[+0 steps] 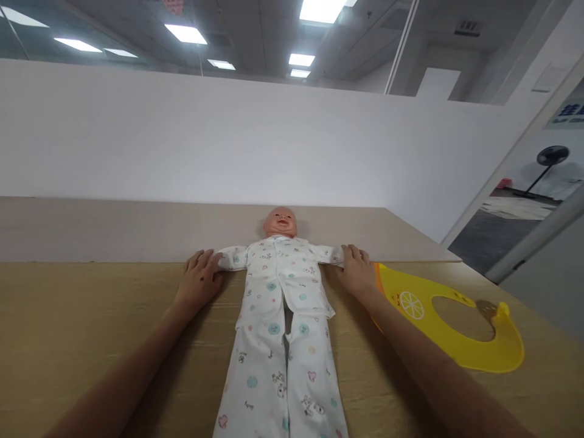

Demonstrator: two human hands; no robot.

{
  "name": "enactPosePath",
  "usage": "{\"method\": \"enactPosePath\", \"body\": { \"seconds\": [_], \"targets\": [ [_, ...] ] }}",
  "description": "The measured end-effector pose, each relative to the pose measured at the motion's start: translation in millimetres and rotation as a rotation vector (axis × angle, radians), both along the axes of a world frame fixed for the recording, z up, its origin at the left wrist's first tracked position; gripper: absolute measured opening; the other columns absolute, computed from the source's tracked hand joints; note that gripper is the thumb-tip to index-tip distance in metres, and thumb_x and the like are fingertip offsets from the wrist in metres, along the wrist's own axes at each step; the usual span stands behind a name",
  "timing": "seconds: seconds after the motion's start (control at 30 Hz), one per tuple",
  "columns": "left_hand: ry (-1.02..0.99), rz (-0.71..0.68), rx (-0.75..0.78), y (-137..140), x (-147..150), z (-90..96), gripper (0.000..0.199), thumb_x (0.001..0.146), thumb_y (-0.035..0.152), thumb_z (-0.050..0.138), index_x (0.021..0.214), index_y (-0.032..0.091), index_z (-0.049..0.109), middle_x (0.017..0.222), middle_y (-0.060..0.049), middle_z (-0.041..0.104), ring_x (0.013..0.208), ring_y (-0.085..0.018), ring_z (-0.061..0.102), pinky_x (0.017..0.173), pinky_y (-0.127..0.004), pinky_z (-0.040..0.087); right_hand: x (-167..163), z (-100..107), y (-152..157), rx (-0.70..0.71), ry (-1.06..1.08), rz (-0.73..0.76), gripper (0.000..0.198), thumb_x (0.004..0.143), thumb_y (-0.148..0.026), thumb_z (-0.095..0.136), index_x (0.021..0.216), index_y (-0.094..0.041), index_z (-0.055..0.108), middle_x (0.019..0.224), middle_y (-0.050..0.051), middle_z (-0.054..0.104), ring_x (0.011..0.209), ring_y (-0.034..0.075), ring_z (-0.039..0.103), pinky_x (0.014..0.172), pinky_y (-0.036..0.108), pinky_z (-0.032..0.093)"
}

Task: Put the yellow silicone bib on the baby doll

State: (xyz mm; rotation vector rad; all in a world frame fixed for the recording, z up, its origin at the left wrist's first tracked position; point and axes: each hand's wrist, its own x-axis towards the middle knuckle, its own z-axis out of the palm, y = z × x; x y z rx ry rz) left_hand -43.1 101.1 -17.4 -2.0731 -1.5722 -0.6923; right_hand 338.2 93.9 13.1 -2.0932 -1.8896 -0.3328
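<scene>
A baby doll (pixel 280 222) lies on its back, its head away from me. It wears a white printed jacket (pixel 274 283) and matching trousers (pixel 269 371); its arms are stretched out sideways. At the end of the sleeve on the left, my left hand (pixel 199 283) has its fingers curled over the cuff. My right hand (pixel 356 267) grips the opposite cuff in much the same way. The doll's hands are hidden. Beside my right forearm lies a yellow bib (pixel 438 331) with a lemon-slice print, its orange edge partly covered by that arm.
The tabletop (pixel 91 340) has a wood-coloured front part and a greyish strip (pixel 114 228) along the back. Behind it stands a white partition (pixel 205 134) with glass above. At the right, past an opening, a black fan (pixel 552 156) stands on the floor.
</scene>
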Motion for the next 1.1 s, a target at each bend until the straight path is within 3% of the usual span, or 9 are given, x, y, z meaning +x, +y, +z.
{"method": "enactPosePath", "body": {
  "seconds": [0.1, 0.23, 0.5, 0.87, 1.1],
  "targets": [
    [0.012, 0.010, -0.018, 5, -2, -1.2, 0.043, 0.074, 0.013, 0.043, 0.115, 0.014, 0.059, 0.120, -0.012, 0.059, 0.113, -0.031, 0.047, 0.096, -0.045, 0.037, 15, 2, 12, -0.089, -0.060, 0.002, 0.058, 0.076, -0.019, 0.049, 0.133, -0.015, 0.037, 0.138, 0.011, 0.040, 0.123, 0.034, 0.033, 0.092, 0.044, 0.035],
    [0.020, 0.021, -0.008, 8, -4, -0.3, 0.044, 0.074, 0.010, 0.042, 0.115, 0.015, 0.059, 0.120, -0.010, 0.060, 0.110, -0.031, 0.048, 0.093, -0.045, 0.038, 28, -1, 22, -0.148, -0.040, 0.100, 0.052, 0.078, -0.016, 0.045, 0.129, -0.015, 0.040, 0.130, 0.011, 0.050, 0.115, 0.028, 0.045, 0.090, 0.037, 0.037],
    [0.026, -0.043, 0.070, 6, 4, 0.4, 0.037, 0.074, 0.022, 0.049, 0.108, 0.013, 0.061, 0.117, -0.016, 0.058, 0.113, -0.032, 0.045, 0.096, -0.046, 0.038, 33, -10, 16, -0.064, -0.062, 0.113, 0.041, 0.077, -0.027, 0.050, 0.117, -0.015, 0.051, 0.110, 0.012, 0.062, 0.099, 0.028, 0.054, 0.083, 0.036, 0.038],
    [0.019, 0.026, -0.004, 5, 6, 3.3, 0.038, 0.079, 0.015, 0.041, 0.112, 0.017, 0.059, 0.119, -0.009, 0.061, 0.111, -0.031, 0.048, 0.094, -0.045, 0.038, 34, -18, 14, 0.009, -0.041, 0.159, 0.046, 0.077, -0.026, 0.050, 0.122, -0.014, 0.049, 0.116, 0.010, 0.060, 0.101, 0.028, 0.052, 0.085, 0.037, 0.039],
    [-0.003, 0.015, -0.005, 3, 5, 4.6, 0.037, 0.079, 0.018, 0.040, 0.111, 0.017, 0.060, 0.117, -0.010, 0.062, 0.112, -0.032, 0.048, 0.093, -0.047, 0.039, 35, -19, 9, -0.003, -0.002, 0.160, 0.057, 0.075, -0.026, 0.047, 0.129, -0.011, 0.041, 0.128, 0.013, 0.050, 0.115, 0.028, 0.044, 0.096, 0.038, 0.034]
  ]
}}
